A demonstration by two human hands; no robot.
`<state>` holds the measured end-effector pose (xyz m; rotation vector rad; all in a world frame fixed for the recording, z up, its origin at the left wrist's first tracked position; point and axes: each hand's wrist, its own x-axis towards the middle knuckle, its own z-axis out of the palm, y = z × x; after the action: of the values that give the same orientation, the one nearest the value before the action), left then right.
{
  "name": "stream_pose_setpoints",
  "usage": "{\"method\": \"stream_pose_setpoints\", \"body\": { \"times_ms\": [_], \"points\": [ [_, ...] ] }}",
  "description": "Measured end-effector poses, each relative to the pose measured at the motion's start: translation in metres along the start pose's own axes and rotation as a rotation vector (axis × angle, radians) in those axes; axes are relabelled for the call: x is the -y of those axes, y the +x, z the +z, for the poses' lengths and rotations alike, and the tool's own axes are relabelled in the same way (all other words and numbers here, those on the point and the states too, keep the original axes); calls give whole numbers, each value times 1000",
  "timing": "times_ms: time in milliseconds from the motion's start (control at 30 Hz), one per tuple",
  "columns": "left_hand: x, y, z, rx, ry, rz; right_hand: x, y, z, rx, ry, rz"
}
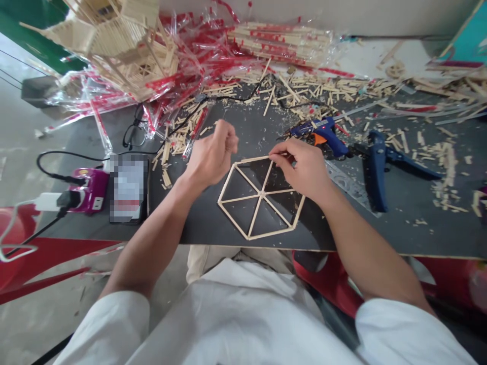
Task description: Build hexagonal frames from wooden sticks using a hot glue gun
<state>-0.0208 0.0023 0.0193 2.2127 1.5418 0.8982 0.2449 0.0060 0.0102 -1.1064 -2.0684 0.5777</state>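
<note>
Pale wooden craft sticks form a hexagonal stick frame (261, 200) lying flat on the black counter (198, 220), just below and between the two hands, with spokes meeting at its middle. The right hand (304, 170) sits at the frame's upper right, its fingertips (279, 151) pinched together on the top edge, gripping the stick there. The left hand (213, 154) is curled into a loose fist, held just beside the frame's upper left corner and gripping nothing that shows. Just right of the right hand lies a steel ruler (352, 185). Beyond that hand sit a blue hot glue gun (319, 134) and a dark blue hand tool (380, 170), among scattered stick offcuts (445, 172). Left of the left hand are a blurred phone (128, 188), a magenta charger (89, 190) with a white plug (47, 201), and black glasses (134, 133). Farther past both hands, red-striped plastic wrappers (190, 56) pile around a stick-built model (117, 45) and a wrapped bundle of sticks (281, 43).
</note>
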Motion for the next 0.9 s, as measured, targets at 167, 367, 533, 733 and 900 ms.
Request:
{"method": "stream_pose_setpoints", "body": {
  "times_ms": [167, 367, 533, 733, 900],
  "points": [
    [21, 6, -11, -61, 3, -133, -8, 2, 5, -21, -19, -24],
    [22, 9, -10, -39, 94, -188, -10, 1, 13, -11, -34, -47],
    [19, 11, -12, 19, 14, -181, -9, 1, 12, -31, -29, -31],
    [8, 6, -3, 134, -128, 7, -2, 2, 6, -103, -11, -49],
    [-1, 1, 5, 192, -74, 64, 0, 3, 3, -95, -26, -39]
  ]
}}
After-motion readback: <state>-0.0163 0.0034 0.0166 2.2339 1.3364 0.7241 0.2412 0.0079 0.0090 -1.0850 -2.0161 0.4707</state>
